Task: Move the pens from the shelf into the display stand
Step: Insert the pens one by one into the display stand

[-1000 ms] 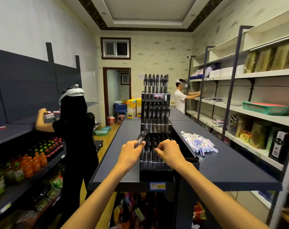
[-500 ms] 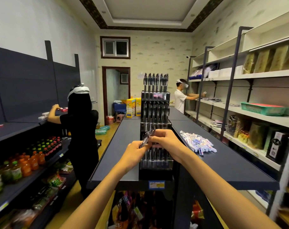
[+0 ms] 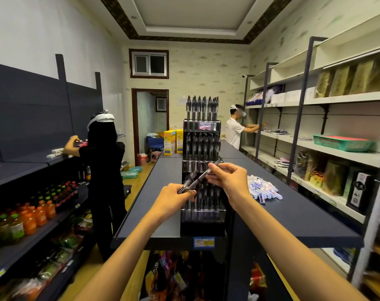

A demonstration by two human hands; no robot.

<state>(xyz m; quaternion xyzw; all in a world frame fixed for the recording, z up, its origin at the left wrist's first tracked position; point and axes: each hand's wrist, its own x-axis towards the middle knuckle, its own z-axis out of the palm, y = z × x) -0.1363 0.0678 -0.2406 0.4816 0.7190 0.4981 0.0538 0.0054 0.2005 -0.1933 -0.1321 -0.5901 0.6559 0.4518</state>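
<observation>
Pen held slantwise between two hands, just near of the stand's tiers

Nearest: left hand point(image 3: 174, 197), fingers curled round a small bundle of pens point(image 3: 188, 184), low and a little left of the display stand point(image 3: 203, 170). Slightly farther and to the right: right hand point(image 3: 229, 178), fingertips pinching a single pen point(image 3: 206, 172) near its upper half. Long axis of that pen tilted, low end down-left toward the left hand's bundle, high end up-right in front of the stand's middle tier. Pen and bundle close together, perhaps touching; cannot tell for sure. Right hand the nearer one to the open slots, so likely the one to turn the pen from slant to upright and drop it in; slots stand vertical, so the slant wants correcting first.

Pens: slim, smooth barrels, dark with clear, glossy plastic and clips. Stand: black, stepped in three tiers, glossy clear-fronted pockets, rows of upright pens already in each tier. Resting on a matte, dark blue-grey shelf top point(image 3: 293, 213), flat surface with hard edges.

Farther right on that surface: loose heap of small white packets point(image 3: 264, 189). Beyond, two other people at side shelving.
</observation>
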